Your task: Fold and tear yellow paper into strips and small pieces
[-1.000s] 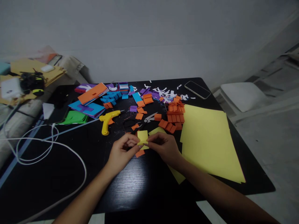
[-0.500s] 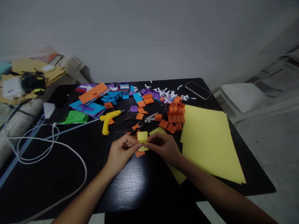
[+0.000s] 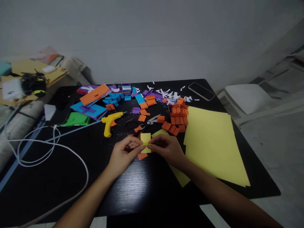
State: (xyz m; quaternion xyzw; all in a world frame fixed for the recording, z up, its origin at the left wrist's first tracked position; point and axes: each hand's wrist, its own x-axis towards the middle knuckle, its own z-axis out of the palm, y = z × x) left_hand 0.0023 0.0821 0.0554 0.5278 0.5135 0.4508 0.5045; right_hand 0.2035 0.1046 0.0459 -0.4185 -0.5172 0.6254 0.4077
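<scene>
A small creased piece of yellow paper (image 3: 145,138) is pinched between both hands near the middle of the table. My left hand (image 3: 123,152) grips its left edge with thumb and fingers. On the right edge, my right hand (image 3: 167,148) has a matching pinch, its thumb close to the left thumb. Just below the piece lies an orange paper scrap (image 3: 142,156). Beyond my hands are scissors (image 3: 153,119) with open blades and several folded orange paper pieces (image 3: 179,115). A yellow strip of paper (image 3: 180,175) lies partly under my right hand and forearm.
Yellow sheets (image 3: 211,142) are stacked on the right. A yellow glue gun (image 3: 108,123) lies left of centre, near green paper (image 3: 77,118) and a white cable (image 3: 78,158). A phone (image 3: 201,91) rests at the back right, beside white paper scraps (image 3: 169,95).
Both hands keep their pinch on the yellow paper. The piece has shifted very slightly to the right; its fold looks almost the same.
</scene>
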